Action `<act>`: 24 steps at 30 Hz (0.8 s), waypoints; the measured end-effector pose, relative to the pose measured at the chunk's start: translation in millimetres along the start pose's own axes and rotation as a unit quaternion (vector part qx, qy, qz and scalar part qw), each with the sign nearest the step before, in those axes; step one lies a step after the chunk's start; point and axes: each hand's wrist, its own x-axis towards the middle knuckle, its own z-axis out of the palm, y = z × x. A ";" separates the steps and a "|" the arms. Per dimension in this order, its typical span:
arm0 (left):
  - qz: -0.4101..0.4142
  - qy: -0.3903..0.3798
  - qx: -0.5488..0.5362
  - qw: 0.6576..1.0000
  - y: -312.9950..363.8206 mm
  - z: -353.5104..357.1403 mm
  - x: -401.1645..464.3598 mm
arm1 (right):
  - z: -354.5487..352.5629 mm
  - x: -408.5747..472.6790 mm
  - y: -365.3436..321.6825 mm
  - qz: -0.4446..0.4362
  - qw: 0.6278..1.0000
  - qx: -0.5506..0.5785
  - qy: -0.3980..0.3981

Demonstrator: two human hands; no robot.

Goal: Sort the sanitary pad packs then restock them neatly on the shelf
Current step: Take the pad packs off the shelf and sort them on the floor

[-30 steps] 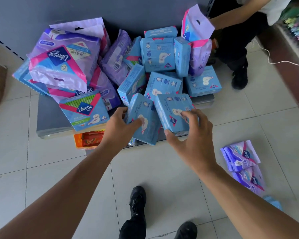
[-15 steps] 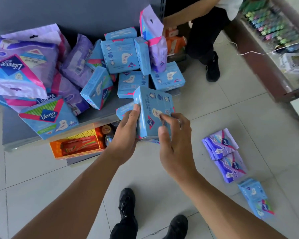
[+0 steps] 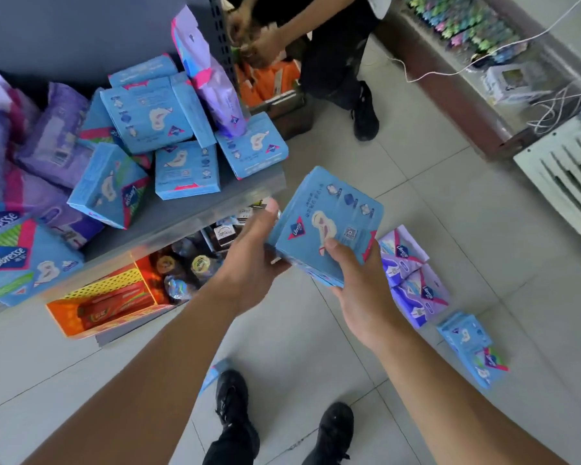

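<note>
Blue packs [image 3: 329,226] gripped between left hand [image 3: 249,260], right hand [image 3: 359,286].

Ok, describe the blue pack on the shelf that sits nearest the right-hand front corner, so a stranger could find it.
Start at the grey shelf piled with packs, and go to its right front corner. The blue pack lies flat there, beside the slotted upright post. Unlike the other blue ones, it has a tall purple pouch standing against its back edge.

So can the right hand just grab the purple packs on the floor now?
Probably not yet. The right hand and left hand both grip the blue packs. The purple packs lie uncovered on the floor below, so it must let go first.
</note>
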 end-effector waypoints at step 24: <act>-0.015 -0.132 0.313 0.941 -116.5 273.1 42.2 | -298.5 -46.2 -32.0 0.020 0.976 0.013 0.215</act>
